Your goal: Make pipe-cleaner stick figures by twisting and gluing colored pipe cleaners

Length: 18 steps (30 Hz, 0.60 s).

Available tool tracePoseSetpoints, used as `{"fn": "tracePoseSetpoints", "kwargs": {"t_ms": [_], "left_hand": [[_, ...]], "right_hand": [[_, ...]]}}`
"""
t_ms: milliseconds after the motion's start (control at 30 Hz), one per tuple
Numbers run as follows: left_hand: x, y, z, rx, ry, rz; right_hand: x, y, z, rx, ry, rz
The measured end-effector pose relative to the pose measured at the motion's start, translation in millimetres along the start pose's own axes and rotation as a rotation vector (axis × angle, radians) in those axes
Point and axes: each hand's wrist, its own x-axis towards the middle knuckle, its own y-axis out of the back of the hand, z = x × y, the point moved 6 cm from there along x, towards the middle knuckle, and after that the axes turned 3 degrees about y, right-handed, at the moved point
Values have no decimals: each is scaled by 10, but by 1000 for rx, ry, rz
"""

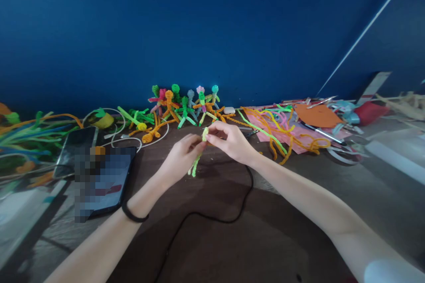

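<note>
We are observing both hands meeting above the dark tabletop (215, 247), just in front of a row of small fuzzy figures (185, 110) that are standing along the blue wall (199, 26). The left hand (181, 159) is pinching a yellow-green fuzzy piece (196, 166) between thumb and fingers, its paired lower ends hanging beneath that grip. The right hand (230, 141) is gripping the same piece near its pale yellow top, thumb and index fingertip pressing together there. The fingers are covering the middle, so we are probably missing some of its twists. On the left forearm we are noting a black wristband (134, 216), with a tablet (114, 181) lying just beyond it and a phone (75, 148) resting beside the tablet. A black cord (212, 218) is curving across the tabletop below the hands. To the right we are recording loose orange fuzzy stems (272, 148) spreading over a pink sheet (300, 143), with an orange sheet (317, 116) lying near its far edge.
</note>
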Motion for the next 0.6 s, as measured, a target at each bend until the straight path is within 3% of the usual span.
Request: {"fn": "tracePoseSetpoints", "kwargs": {"t_ms": [100, 167, 433, 600], "left_hand": [[-19, 107, 46, 17, -26, 173], [-28, 137, 56, 5, -27, 216], [-17, 146, 17, -128, 43, 196], [-36, 179, 95, -71, -40, 189]], "right_hand": [[-2, 11, 7, -34, 10, 23], [-7, 6, 4, -47, 6, 27], [-35, -27, -135, -145, 134, 27], [-47, -24, -214, -182, 218, 28]]}}
